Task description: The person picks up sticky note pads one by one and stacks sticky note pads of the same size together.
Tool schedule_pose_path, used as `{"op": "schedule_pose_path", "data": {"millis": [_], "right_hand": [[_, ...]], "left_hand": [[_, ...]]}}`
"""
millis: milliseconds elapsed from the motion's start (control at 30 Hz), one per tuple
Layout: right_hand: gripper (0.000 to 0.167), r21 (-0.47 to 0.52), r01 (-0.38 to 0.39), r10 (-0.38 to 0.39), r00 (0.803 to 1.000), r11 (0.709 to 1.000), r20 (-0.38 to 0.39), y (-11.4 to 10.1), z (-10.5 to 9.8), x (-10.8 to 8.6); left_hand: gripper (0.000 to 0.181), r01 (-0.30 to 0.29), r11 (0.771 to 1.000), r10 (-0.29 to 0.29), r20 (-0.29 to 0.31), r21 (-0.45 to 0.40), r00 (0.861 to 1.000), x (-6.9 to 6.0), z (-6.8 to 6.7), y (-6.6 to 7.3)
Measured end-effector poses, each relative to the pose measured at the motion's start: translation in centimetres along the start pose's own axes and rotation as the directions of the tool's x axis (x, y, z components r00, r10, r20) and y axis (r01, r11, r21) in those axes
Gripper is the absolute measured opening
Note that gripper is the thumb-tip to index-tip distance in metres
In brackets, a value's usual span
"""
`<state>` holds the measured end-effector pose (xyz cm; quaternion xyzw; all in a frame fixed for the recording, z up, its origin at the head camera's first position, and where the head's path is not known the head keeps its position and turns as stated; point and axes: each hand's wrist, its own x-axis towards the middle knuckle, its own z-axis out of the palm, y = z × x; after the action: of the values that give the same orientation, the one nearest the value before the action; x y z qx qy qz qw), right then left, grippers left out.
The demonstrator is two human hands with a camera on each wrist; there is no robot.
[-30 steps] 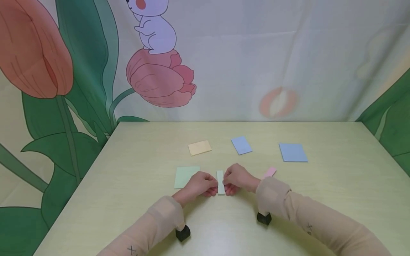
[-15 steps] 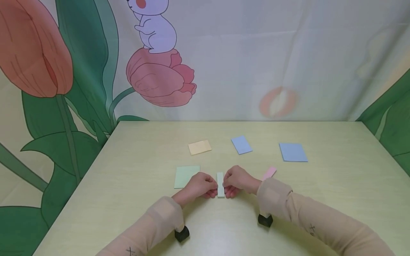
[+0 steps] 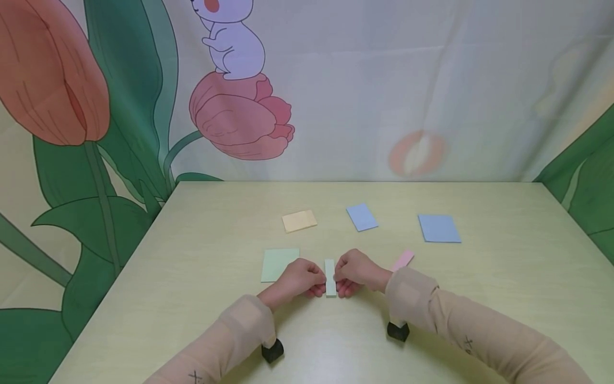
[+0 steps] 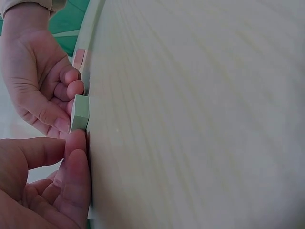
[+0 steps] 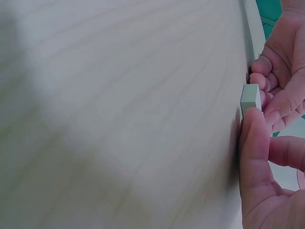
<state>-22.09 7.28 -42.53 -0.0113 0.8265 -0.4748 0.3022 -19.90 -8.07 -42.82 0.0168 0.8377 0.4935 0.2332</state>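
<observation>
A narrow pale green sticky note pad (image 3: 330, 278) lies on the table, its long side running away from me. My left hand (image 3: 301, 278) holds its left edge with fingertips and thumb. On the opposite edge are the fingertips of my right hand (image 3: 358, 271), so the pad sits between both hands. Up close, the left wrist view shows the near end of the thick green pad (image 4: 81, 112) at the fingertips. The right wrist view shows that end of the pad (image 5: 250, 96) too. Curled fingers hide parts of the long edges.
Left of the pad lies a larger green square pad (image 3: 275, 265), partly behind my left hand. Farther back are a yellow pad (image 3: 299, 221) and two blue pads (image 3: 362, 217). A pink strip (image 3: 404, 259) shows behind my right wrist. A printed curtain (image 3: 345, 106) hangs behind the table.
Both hands have shifted the narrow green pad slightly toward me since the first frame. In the last half second the hands and pad have stayed almost still.
</observation>
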Motion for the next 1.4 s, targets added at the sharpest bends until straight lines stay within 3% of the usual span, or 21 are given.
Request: {"op": "schedule_pose_path", "data": {"millis": [933,1233,1400], "right_hand": [[0.005,0.018,-0.006,0.006,1.0,1.0,-0.005,0.3,0.0,-0.2],[0.004,0.034,0.023,-0.022,0.999,0.999,-0.031,0.8,-0.2,-0.5],[0.006,0.027,0.078,-0.076,0.996,0.997,-0.054,1.2,-0.9,-1.1]], "left_hand": [[0.015,-0.003,1.0,0.003,-0.033,0.015,0.999,-0.1,0.2,0.2],[0.016,-0.013,0.999,0.015,-0.059,0.034,0.998,-0.5,0.2,0.6],[0.016,-0.017,0.998,0.021,-0.077,0.055,0.997,-0.5,0.3,0.5]]}}
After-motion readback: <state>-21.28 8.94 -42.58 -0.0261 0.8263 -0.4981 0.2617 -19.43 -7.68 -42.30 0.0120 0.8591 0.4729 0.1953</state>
